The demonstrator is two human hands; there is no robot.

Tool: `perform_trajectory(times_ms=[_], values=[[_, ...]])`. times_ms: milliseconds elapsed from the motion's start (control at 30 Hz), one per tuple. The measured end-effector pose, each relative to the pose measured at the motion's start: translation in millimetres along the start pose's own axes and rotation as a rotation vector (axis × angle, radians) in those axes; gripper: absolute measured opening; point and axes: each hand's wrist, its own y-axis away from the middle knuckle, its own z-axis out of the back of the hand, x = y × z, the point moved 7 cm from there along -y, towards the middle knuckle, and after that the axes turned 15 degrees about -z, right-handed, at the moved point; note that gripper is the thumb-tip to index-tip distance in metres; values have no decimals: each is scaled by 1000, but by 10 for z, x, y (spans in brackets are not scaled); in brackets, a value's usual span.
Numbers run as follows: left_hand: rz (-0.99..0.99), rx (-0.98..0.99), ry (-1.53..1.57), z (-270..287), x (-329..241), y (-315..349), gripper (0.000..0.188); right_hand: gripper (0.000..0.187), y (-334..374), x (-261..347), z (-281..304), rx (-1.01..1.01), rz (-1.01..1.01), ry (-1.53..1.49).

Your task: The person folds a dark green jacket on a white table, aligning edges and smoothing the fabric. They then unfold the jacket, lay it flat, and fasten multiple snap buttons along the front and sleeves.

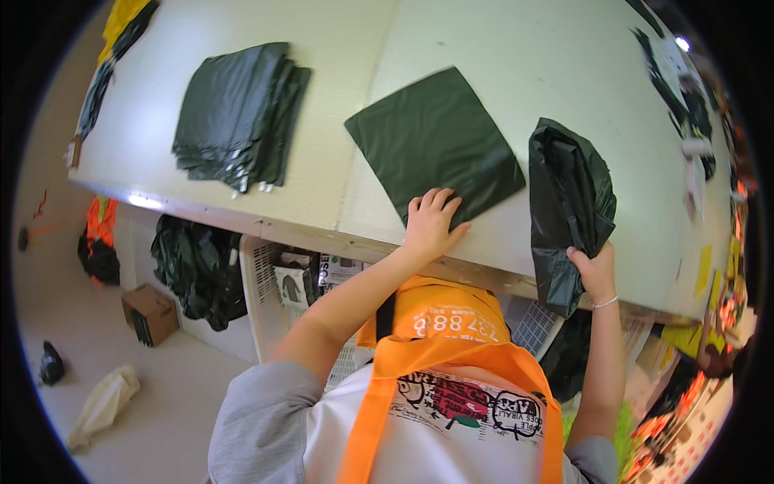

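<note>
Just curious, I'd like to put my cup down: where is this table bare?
Bare table lies between the stack of folded black bags and the flat black bag, and beyond both. It is crowded by the crumpled bag and right hand.

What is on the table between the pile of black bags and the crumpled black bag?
In the head view, one flat black bag lies between the pile and the crumpled bag, under the left hand.

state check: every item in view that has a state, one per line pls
Flat dark green plastic bag: laid flat on the table, single.
Crumpled dark green plastic bag: bunched, hanging over the table edge.
Stack of folded dark green plastic bags: piled, edges uneven.
Left hand: open, pressed flat on the flat bag's near corner.
Right hand: closed on the crumpled bag.
Brown cardboard box: on the floor, flaps shut.
</note>
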Motion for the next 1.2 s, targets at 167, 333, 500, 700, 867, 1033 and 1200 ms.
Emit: perform_trajectory(times_ms=[167, 333, 500, 700, 867, 1033, 1200], values=[[-274, 23, 24, -330, -63, -236, 25, 39, 600, -324, 280, 50, -27, -6], [-295, -53, 54, -413, -26, -304, 11, 58, 886, -610, 180, 96, 16, 80], [59, 7, 417, -547, 328, -487, 11, 64, 953, -441, -79, 283, 150, 207], [4, 590, 725, 92, -213, -985, 16, 56, 505, -376, -808, 539, 316, 294], [150, 576, 691, 456, 248, -660, 14, 42, -39, -599, -848, 474, 202, 122], [571, -165, 645, 285, 444, 153, 32, 46, -214, -760, -823, 513, -42, -88], [486, 100, 485, -282, 214, 47, 31, 47, -255, -461, -861, 491, 82, 34]])
